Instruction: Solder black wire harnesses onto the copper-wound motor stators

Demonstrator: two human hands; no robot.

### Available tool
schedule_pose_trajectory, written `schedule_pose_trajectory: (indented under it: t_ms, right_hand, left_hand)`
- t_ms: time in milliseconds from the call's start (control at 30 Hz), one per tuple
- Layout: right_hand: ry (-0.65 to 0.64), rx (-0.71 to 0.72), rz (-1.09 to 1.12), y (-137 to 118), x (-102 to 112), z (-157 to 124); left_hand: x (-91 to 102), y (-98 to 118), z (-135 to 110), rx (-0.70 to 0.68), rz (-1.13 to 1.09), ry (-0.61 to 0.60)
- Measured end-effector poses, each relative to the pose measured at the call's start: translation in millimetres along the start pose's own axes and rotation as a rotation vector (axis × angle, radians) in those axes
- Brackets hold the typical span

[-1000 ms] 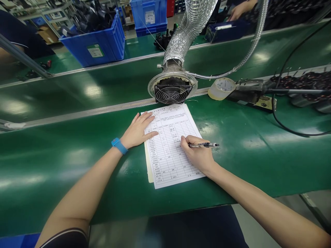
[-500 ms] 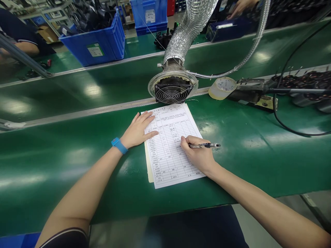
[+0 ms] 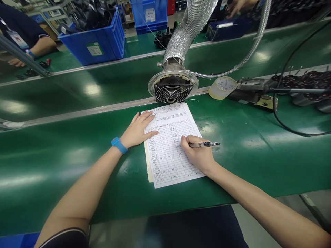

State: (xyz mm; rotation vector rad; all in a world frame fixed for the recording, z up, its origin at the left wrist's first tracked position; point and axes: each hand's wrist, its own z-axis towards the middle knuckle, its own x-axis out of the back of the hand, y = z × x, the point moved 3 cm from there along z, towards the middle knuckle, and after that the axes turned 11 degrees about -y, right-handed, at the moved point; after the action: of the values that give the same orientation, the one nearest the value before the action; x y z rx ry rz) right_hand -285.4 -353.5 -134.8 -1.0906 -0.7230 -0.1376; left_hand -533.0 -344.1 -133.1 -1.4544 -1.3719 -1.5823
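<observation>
A printed form (image 3: 168, 168) with a table and some handwriting lies on the green bench, over a pale yellowish sheet (image 3: 150, 174) that peeks out along its left side. My left hand (image 3: 138, 130) rests flat on the form's upper left edge, fingers spread, with a blue band on the wrist. In my right hand (image 3: 198, 155) is a dark pen (image 3: 210, 144), pinched between the fingers over the right half of the form. The pen's tip is hidden behind the hand.
A fan (image 3: 172, 92) on a foil duct hangs just beyond the form. A tape roll (image 3: 222, 87), a tool with a black cable and metal motor-like parts (image 3: 306, 86) stand to the right. Behind is a blue crate (image 3: 100, 43) of black parts; a co-worker (image 3: 23, 29) sits far left.
My hands and the form hold nearly still, the pen shifting only very slightly. At the far left the co-worker's arm and torso have moved further into view.
</observation>
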Motion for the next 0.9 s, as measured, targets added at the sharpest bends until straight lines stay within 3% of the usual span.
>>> schedule_pose_trajectory:
  t_ms: [900]
  right_hand:
    - [-0.002, -0.005, -0.037, -1.1, 0.9, -1.3]
  left_hand:
    - [-1.4, -1.4, 0.2, -0.009, 0.01, 0.008]
